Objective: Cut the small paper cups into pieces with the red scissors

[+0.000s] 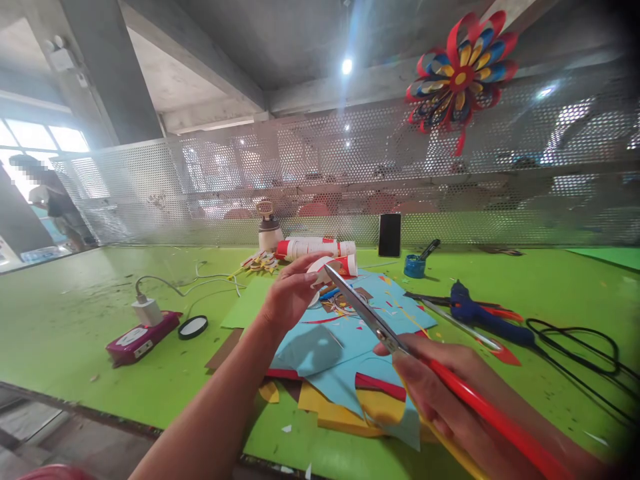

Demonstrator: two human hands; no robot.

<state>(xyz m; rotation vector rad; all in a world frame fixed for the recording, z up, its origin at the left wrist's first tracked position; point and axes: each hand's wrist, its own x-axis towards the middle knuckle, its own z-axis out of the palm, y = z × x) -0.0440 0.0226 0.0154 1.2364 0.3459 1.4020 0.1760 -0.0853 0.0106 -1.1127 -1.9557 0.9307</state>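
Thumb and fingers of the left hand (290, 293) pinch a curved white paper piece (320, 263), held above the middle of the green table (70, 333), over the light blue paper (305, 337); the right hand (443, 401) has its fingers curled round the red and yellow handles of a pair of scissors (361, 305), whose tip overlaps the piece in this view, though I cannot tell whether it touches; the blades lie close together. Small coloured scraps lie on the blue paper, and yellow paper (345, 420) shows from under it toward the table's near edge; just beyond the piece, a red-and-white paper cup (351, 265) lies on its side, with a row of nested cups (315, 248) behind it, nearer the far edge. Also toward that edge, a phone (390, 235) stands upright, near a blue roll of tape (414, 266); toward the right edge lie a blue glue gun (467, 310) and its looped black cable (575, 330); on the left part, a purple power strip (143, 339) bears a white plug (147, 311), beside a round black-rimmed disc (193, 327).
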